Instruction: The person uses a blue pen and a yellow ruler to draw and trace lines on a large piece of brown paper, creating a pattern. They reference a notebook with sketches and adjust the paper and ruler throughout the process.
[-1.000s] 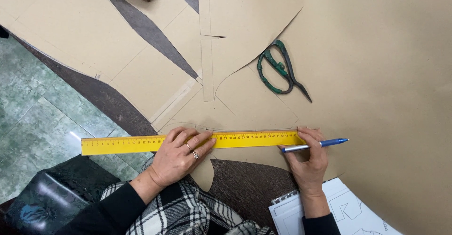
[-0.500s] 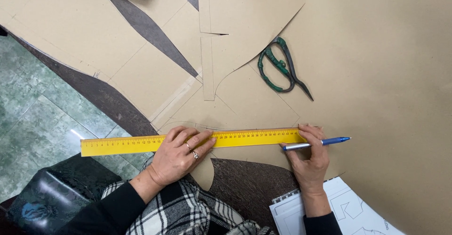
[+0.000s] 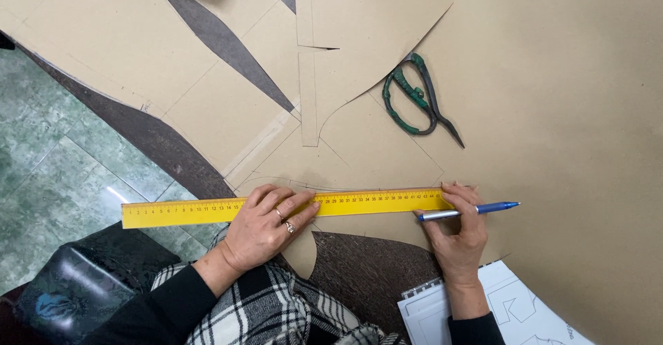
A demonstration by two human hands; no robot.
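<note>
Brown card sheets (image 3: pixel 566 110) over dark table (image 3: pixel 366 276), green tiled floor (image 3: pixel 55 179)

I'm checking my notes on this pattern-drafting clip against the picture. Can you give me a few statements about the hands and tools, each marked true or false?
1. The left hand presses flat on the yellow ruler. True.
2. The right hand holds the scissors. False: it holds a blue pen at the ruler's right end.
3. The green-handled scissors lie on the brown paper, apart from both hands. True.
4. The ruler stands on edge. False: it lies flat across the paper.
</note>
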